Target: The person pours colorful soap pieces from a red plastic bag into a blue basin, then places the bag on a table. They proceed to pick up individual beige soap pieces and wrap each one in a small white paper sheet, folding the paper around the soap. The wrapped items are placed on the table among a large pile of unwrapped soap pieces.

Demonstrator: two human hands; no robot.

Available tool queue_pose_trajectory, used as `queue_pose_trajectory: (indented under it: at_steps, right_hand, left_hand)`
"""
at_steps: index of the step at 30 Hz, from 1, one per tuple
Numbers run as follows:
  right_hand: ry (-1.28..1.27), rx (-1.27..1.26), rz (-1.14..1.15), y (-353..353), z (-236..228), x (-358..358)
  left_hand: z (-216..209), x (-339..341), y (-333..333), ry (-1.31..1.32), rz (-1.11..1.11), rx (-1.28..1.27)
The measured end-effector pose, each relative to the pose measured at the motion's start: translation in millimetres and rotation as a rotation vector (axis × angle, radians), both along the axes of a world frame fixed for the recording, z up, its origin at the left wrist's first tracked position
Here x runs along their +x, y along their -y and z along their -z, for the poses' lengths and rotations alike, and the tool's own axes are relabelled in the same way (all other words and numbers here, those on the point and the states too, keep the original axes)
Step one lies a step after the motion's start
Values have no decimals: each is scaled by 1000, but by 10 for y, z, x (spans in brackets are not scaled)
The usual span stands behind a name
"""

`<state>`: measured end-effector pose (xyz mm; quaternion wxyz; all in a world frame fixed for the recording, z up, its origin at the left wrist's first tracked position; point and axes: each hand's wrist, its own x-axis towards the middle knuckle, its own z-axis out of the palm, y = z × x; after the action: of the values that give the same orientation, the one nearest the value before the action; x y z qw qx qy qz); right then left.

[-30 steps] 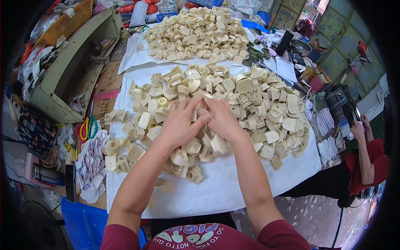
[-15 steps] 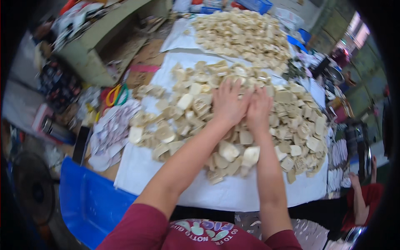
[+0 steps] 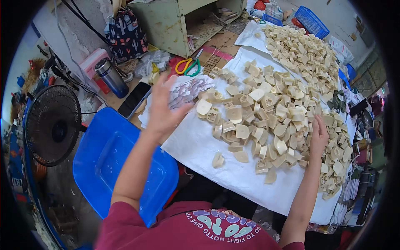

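Note:
A broad heap of small cream plastic pieces (image 3: 266, 121) lies spread over a white sheet (image 3: 196, 152) on the table. Over a stack of white paper cut-outs (image 3: 189, 89), left of the heap, my left hand (image 3: 164, 109) is raised and empty, thumb and fingers apart. My right hand (image 3: 318, 136) rests against the right part of the heap, its fingers extended and holding nothing that I can see. Scissors (image 3: 189, 66) with yellow and green handles lie just beyond the papers.
A blue plastic basin (image 3: 93, 171) stands at the table's left edge. Near it are a dark phone (image 3: 134, 100), a steel flask (image 3: 111, 78) and a black fan (image 3: 53, 125). Farther off are a second heap of cream pieces (image 3: 300, 52) and a metal cabinet (image 3: 164, 29).
My hands were together in the heap. The left has lifted away leftward over the papers; the right has shifted to the heap's right side. The view has swung left.

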<state>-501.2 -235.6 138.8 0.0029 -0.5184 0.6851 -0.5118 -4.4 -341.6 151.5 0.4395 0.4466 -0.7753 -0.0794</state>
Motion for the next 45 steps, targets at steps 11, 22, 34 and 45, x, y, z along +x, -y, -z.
queue_pose_trajectory:
  at_steps: [11,22,34,45]
  right_hand:
    - [-487,279,-755,-635,-149,2479]
    - [-470,54,-301,-606,135,1948]
    - [-411,-16,7,-651,23,1267]
    - [-725,371,-543,-388,466,2492]
  left_hand:
    - [434,452,556,243,44,277]
    - [406,371,490,241,-97,264]
    - [270,806,898,-583,49,506]
    - [-102,1545,763,-1355,291,491]
